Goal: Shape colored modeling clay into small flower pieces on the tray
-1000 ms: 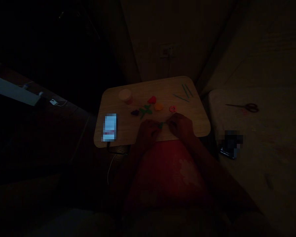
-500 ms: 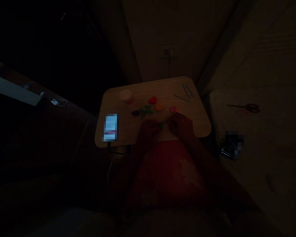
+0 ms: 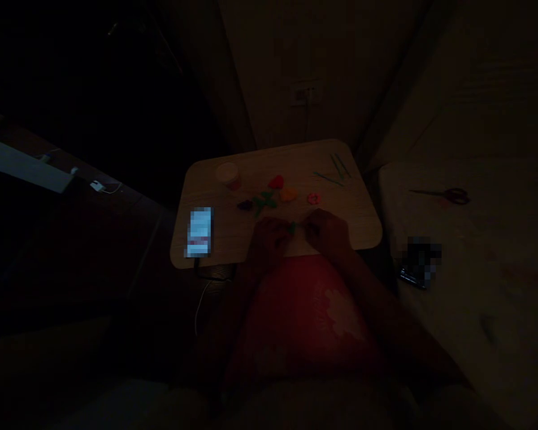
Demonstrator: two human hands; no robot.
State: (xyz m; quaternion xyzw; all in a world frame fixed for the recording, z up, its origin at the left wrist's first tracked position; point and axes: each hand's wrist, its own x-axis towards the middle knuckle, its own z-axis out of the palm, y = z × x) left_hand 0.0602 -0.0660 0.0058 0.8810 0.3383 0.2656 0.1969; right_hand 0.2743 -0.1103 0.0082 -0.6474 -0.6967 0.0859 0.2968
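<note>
In the dim light my left hand (image 3: 271,239) rests near the table's front edge, its fingers closed on a small green piece (image 3: 292,227) that looks like modelling clay. Just to its right my right hand (image 3: 326,232) is closed, fingertips pinched beside the green piece; whatever they hold is too dark to make out. Beyond the hands lie several green leaf-like pieces (image 3: 265,203), a red piece (image 3: 276,181), an orange piece (image 3: 288,194), a dark purple piece (image 3: 245,205) and a pink ring-like piece (image 3: 314,198).
The small wooden table (image 3: 358,230) also bears a tub (image 3: 228,174), several thin sticks (image 3: 329,178) and a lit phone (image 3: 199,233) with a cable. Scissors (image 3: 455,195) and a dark device (image 3: 419,266) lie on the pale surface at right. A wall socket (image 3: 305,94) is behind.
The fingertips of my right hand have shifted slightly around the green piece. My left hand stays almost in place; the whole view has moved a little.
</note>
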